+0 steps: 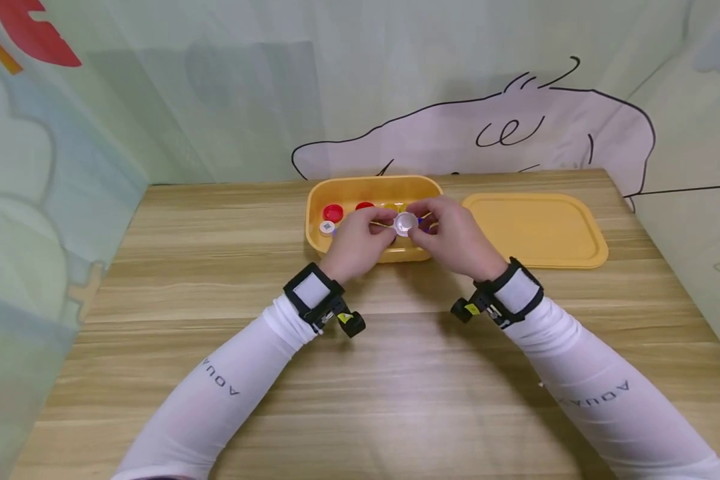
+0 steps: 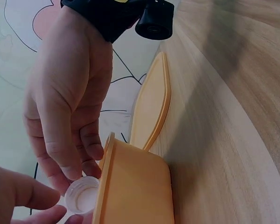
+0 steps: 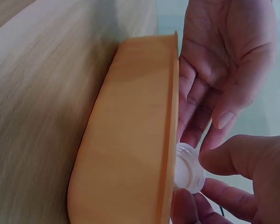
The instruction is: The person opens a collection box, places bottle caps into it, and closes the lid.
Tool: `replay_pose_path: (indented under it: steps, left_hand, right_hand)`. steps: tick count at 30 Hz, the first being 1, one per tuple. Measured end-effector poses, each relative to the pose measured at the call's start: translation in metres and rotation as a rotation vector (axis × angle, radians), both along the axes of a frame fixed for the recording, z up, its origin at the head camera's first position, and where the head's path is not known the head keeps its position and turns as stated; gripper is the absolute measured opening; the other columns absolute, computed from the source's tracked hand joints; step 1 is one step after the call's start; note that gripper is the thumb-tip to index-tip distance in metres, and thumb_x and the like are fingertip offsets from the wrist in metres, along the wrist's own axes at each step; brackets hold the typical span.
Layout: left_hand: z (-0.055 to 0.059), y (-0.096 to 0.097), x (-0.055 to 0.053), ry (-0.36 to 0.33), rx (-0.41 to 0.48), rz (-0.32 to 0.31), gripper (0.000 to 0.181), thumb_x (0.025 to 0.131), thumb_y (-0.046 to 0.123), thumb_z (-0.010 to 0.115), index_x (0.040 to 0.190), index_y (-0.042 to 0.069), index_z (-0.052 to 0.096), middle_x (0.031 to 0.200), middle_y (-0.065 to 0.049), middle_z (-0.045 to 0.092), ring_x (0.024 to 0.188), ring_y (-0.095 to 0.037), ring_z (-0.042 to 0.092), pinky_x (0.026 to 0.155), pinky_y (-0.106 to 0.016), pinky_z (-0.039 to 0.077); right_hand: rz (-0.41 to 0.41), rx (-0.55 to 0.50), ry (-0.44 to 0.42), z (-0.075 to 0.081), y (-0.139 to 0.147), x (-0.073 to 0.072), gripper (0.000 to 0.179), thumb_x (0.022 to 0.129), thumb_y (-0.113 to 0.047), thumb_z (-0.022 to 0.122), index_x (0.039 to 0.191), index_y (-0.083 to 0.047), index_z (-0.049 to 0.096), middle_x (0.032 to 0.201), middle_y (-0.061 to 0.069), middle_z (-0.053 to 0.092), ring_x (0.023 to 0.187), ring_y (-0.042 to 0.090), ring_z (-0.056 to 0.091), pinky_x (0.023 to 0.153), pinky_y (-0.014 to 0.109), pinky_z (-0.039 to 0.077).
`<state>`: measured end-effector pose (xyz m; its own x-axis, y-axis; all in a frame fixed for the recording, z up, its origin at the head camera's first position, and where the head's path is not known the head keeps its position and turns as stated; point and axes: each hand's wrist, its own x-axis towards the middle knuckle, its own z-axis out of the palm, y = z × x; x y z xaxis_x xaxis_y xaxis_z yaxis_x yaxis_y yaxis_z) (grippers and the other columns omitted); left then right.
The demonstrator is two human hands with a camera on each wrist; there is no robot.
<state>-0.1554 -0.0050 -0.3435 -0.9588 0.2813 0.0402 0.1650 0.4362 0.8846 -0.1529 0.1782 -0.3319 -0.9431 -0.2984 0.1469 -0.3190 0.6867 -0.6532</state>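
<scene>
Both hands meet over the front part of a yellow plastic box with a white bottle cap between them. The cap's hollow side faces up toward the head camera. My left hand pinches its left edge, while the right hand grips its right edge with thumb and fingers. Inside the box lie a red cap, another red cap, a white cap and some yellow pieces; the hands hide part of the contents. In the right wrist view the white cap shows just past the box rim.
To the right of the box, a flat yellow lid lies on the wood-grain table. A printed cloth hangs behind the table's far edge and along its sides. Each wrist carries a strapped camera.
</scene>
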Motion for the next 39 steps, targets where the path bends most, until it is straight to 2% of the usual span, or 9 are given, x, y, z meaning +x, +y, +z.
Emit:
replay_pose_path:
  steps: [4, 7, 13, 18, 23, 26, 29, 34, 39]
  left_hand:
    - [0.000, 0.002, -0.001, 0.001, -0.049, 0.022, 0.028, 0.089, 0.023, 0.060, 0.115, 0.013, 0.058, 0.106, 0.003, 0.056, 0.087, -0.007, 0.055, 0.074, -0.021, 0.049]
    - [0.002, 0.003, -0.001, 0.009, -0.067, 0.038, 0.028, 0.090, 0.024, 0.058, 0.115, 0.013, 0.056, 0.107, 0.004, 0.055, 0.089, -0.006, 0.053, 0.075, -0.021, 0.048]
    - [0.004, -0.001, -0.001, 0.048, -0.076, 0.066, 0.032, 0.090, 0.024, 0.056, 0.120, 0.013, 0.053, 0.113, 0.001, 0.054, 0.094, -0.007, 0.050, 0.081, -0.024, 0.046]
    - [0.004, -0.007, 0.001, 0.062, -0.094, 0.070, 0.035, 0.089, 0.029, 0.058, 0.122, 0.017, 0.051, 0.116, 0.003, 0.053, 0.099, -0.009, 0.050, 0.082, -0.025, 0.046]
    - [0.004, -0.012, 0.004, 0.105, -0.064, 0.043, 0.040, 0.088, 0.033, 0.060, 0.122, 0.015, 0.051, 0.118, 0.001, 0.053, 0.102, -0.014, 0.050, 0.082, -0.027, 0.046]
    - [0.004, -0.016, 0.008, 0.157, -0.074, 0.025, 0.042, 0.087, 0.036, 0.061, 0.122, 0.015, 0.052, 0.116, 0.002, 0.053, 0.103, -0.013, 0.049, 0.081, -0.028, 0.046]
    - [0.006, -0.022, 0.013, 0.219, -0.133, 0.010, 0.044, 0.086, 0.042, 0.060, 0.123, 0.018, 0.051, 0.116, 0.005, 0.050, 0.106, -0.012, 0.046, 0.084, -0.030, 0.043]
    - [0.011, -0.037, 0.022, 0.372, -0.243, -0.010, 0.047, 0.085, 0.044, 0.060, 0.123, 0.018, 0.051, 0.118, 0.003, 0.047, 0.107, -0.011, 0.042, 0.090, -0.034, 0.039]
    - [0.014, -0.057, 0.031, 0.541, -0.393, -0.006, 0.054, 0.082, 0.046, 0.061, 0.124, 0.013, 0.051, 0.125, -0.004, 0.043, 0.112, -0.017, 0.037, 0.095, -0.039, 0.034]
  right_hand:
    - [-0.002, 0.032, 0.001, -0.001, 0.000, -0.002, 0.030, 0.084, -0.019, 0.066, 0.110, -0.007, 0.058, 0.099, 0.006, 0.052, 0.083, 0.016, 0.053, 0.065, 0.033, 0.051]
    - [-0.011, 0.043, 0.001, -0.002, 0.001, -0.003, 0.031, 0.084, -0.018, 0.064, 0.112, -0.007, 0.057, 0.101, 0.009, 0.054, 0.084, 0.016, 0.052, 0.068, 0.034, 0.050]
    - [-0.028, 0.027, 0.004, -0.003, 0.005, 0.000, 0.032, 0.085, -0.018, 0.064, 0.115, -0.009, 0.056, 0.102, 0.005, 0.054, 0.087, 0.016, 0.052, 0.072, 0.035, 0.049]
    - [-0.028, 0.014, 0.011, -0.002, 0.008, 0.003, 0.032, 0.085, -0.020, 0.065, 0.115, -0.009, 0.056, 0.104, 0.005, 0.054, 0.090, 0.016, 0.052, 0.074, 0.035, 0.050]
    - [-0.026, 0.012, 0.027, 0.000, 0.010, 0.005, 0.033, 0.086, -0.024, 0.065, 0.114, -0.010, 0.056, 0.105, 0.002, 0.054, 0.092, 0.019, 0.053, 0.075, 0.037, 0.050]
    - [-0.030, 0.011, 0.030, 0.002, 0.013, 0.007, 0.033, 0.086, -0.026, 0.064, 0.114, -0.010, 0.056, 0.106, 0.002, 0.054, 0.093, 0.019, 0.053, 0.076, 0.038, 0.049]
    - [-0.039, 0.023, 0.047, 0.004, 0.018, 0.010, 0.033, 0.086, -0.027, 0.064, 0.114, -0.012, 0.057, 0.107, 0.002, 0.055, 0.093, 0.019, 0.052, 0.075, 0.038, 0.049]
    - [-0.068, 0.065, 0.080, 0.010, 0.031, 0.015, 0.032, 0.087, -0.031, 0.062, 0.113, -0.014, 0.058, 0.104, 0.000, 0.055, 0.093, 0.019, 0.051, 0.071, 0.037, 0.048]
    - [-0.117, 0.108, 0.073, 0.015, 0.052, 0.014, 0.039, 0.088, -0.038, 0.059, 0.116, -0.012, 0.058, 0.106, 0.005, 0.055, 0.095, 0.022, 0.050, 0.073, 0.040, 0.047]
